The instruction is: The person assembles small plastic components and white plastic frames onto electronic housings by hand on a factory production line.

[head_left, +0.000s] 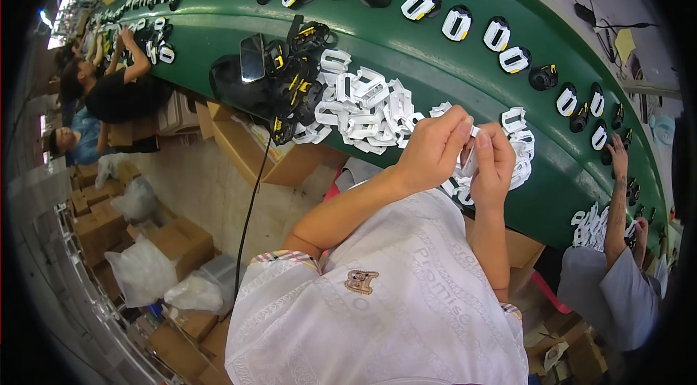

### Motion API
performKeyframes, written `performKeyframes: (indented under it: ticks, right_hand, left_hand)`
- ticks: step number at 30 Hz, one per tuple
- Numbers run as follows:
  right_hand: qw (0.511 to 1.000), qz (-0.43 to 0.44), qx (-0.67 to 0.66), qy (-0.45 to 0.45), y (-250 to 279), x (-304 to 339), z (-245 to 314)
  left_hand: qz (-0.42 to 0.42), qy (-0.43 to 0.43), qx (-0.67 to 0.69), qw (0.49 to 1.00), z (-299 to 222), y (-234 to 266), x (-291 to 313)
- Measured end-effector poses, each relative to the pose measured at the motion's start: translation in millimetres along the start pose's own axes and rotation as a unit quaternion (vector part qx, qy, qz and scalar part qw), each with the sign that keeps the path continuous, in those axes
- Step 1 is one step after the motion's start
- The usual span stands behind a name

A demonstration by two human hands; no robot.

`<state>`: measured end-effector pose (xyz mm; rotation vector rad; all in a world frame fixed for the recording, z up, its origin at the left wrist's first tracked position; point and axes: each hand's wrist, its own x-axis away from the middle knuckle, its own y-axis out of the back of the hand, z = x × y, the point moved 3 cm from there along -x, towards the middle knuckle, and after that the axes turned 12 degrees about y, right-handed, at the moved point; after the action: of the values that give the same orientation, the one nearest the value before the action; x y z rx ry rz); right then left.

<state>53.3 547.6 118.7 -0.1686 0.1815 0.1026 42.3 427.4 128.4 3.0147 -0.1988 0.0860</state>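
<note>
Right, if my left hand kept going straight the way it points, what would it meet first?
Your left hand would likely meet the right hand's fingers first, just past the white part pinched between them; exact depth is unclear.

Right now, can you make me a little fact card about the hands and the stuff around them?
Left hand: pinching a white plastic piece
Right hand: pinching the same piece
Loose pile: white plastic frames, left of the hands
Further left: black-and-yellow parts, smartphone
Far side: black-and-white assemblies, spaced in a line
Surface: green worktable
At right: a co-worker's hand on the worktable's far side
</note>
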Motion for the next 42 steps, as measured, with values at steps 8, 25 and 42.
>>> performKeyframes:
  ticks: [8,25,42]
  right_hand:
    - [0.995,-0.100,-0.006,-0.001,-12.1,8.4,1.5]
    - [0.995,-0.046,0.074,0.057,-1.5,6.3,9.7]
    - [0.982,-0.046,0.145,0.116,4.1,5.6,13.4]
  left_hand:
    - [-0.087,-0.086,0.022,0.992,1.6,-12.3,14.9]
    - [-0.048,-0.038,0.021,0.998,-12.2,-13.6,11.1]
    - [-0.037,0.005,0.053,0.998,0.3,-24.0,10.0]
